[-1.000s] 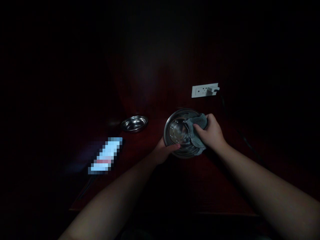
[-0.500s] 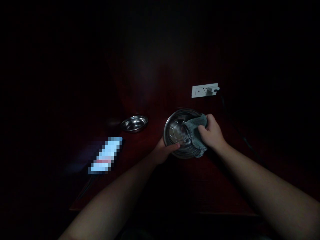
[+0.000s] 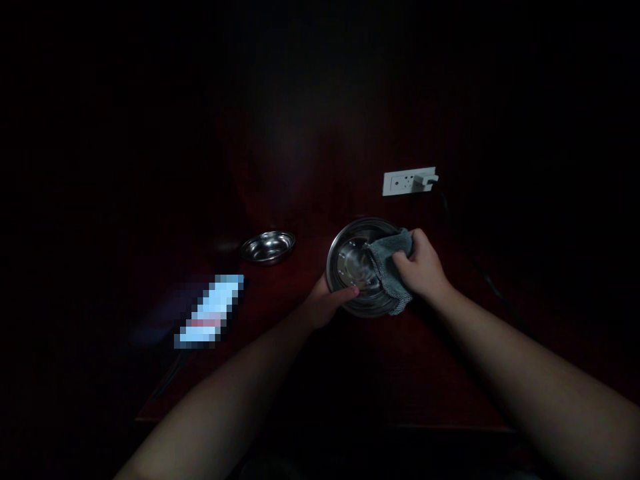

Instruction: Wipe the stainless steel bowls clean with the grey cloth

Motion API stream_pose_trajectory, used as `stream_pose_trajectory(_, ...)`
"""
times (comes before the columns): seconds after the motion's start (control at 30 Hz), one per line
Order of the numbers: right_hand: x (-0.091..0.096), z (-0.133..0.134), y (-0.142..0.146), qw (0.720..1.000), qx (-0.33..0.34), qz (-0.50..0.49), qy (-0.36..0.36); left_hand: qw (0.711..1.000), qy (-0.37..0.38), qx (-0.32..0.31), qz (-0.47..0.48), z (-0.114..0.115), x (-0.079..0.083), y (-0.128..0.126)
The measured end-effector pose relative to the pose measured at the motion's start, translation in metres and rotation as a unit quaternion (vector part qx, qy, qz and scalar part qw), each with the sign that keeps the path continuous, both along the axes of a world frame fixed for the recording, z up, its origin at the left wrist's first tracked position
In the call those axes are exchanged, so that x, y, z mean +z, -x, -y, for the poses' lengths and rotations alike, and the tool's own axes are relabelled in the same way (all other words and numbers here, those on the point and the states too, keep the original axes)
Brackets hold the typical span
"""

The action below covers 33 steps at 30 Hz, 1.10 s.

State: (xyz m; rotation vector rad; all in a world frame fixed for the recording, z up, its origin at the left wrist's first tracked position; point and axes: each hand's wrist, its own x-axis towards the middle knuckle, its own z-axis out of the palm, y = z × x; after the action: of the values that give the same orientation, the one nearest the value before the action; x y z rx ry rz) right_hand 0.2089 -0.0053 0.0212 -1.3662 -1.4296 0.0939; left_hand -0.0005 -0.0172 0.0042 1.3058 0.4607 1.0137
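A shiny steel bowl [image 3: 357,261] is held tilted above the dark red table, its inside turned towards me. My left hand [image 3: 327,303] grips its lower left rim, the thumb over the edge and the other fingers hidden beneath. A grey-green cloth [image 3: 393,263] hangs over the bowl's right side, covering part of the inside and the rim. My right hand [image 3: 423,265] is closed on this cloth at the right rim; the fingers behind the cloth are hidden.
On the table [image 3: 300,373] to the left stands a smaller steel bowl [image 3: 269,248]. Nearer me lies a lit, pixelated device [image 3: 213,310] with a cable beside it. A white wall socket [image 3: 400,181] at the back holds a plug with a dark cord running down right. The surroundings are very dark.
Almost nothing differs. The bowl, cloth and both hands keep nearly the same pose; the whole view is shifted very slightly.
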Motion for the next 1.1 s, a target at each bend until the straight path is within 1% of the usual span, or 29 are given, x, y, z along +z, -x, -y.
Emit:
stream_pose_trajectory(0.1,-0.002,-0.001,0.0,1.0,0.008,-0.003,0.003,1.0,-0.007,0.012,0.012,0.0,0.0,-0.001)
stream_pose_trajectory(0.3,-0.005,-0.001,0.002,0.999,0.034,-0.002,0.006,0.996,0.006,0.077,0.04,-0.001,0.001,-0.001)
stream_pose_trajectory(0.43,-0.006,-0.003,0.0,0.999,0.04,-0.01,0.006,0.994,0.011,0.088,0.056,0.0,0.002,-0.002)
stream_pose_trajectory(0.5,-0.007,-0.007,-0.001,0.998,0.047,-0.035,0.007,0.994,0.009,0.09,0.058,0.0,0.002,-0.002)
stream_pose_trajectory(0.6,-0.01,-0.013,-0.003,0.99,0.081,-0.115,0.027,0.994,-0.001,0.093,0.056,-0.002,0.001,-0.002)
stream_pose_trajectory(0.67,-0.012,-0.015,-0.003,0.981,0.097,-0.16,0.045,0.995,-0.012,0.084,0.061,-0.003,0.001,-0.002)
stream_pose_trajectory(0.7,-0.012,-0.015,-0.002,0.98,0.097,-0.167,0.05,0.995,-0.016,0.079,0.064,-0.003,0.001,-0.002)
stream_pose_trajectory(0.77,-0.012,-0.013,0.0,0.985,0.083,-0.145,0.044,0.995,-0.014,0.075,0.064,-0.003,0.002,-0.002)
stream_pose_trajectory(0.9,-0.01,-0.004,0.005,0.998,0.027,-0.058,0.0,0.994,0.024,0.095,0.054,-0.001,0.003,-0.003)
stream_pose_trajectory(0.97,-0.009,-0.001,0.006,0.999,0.01,-0.04,-0.006,0.993,0.038,0.094,0.055,-0.001,0.003,-0.003)
stream_pose_trajectory(1.1,-0.007,0.001,0.006,1.0,-0.001,-0.023,-0.011,0.994,0.05,0.079,0.055,-0.005,0.002,-0.002)
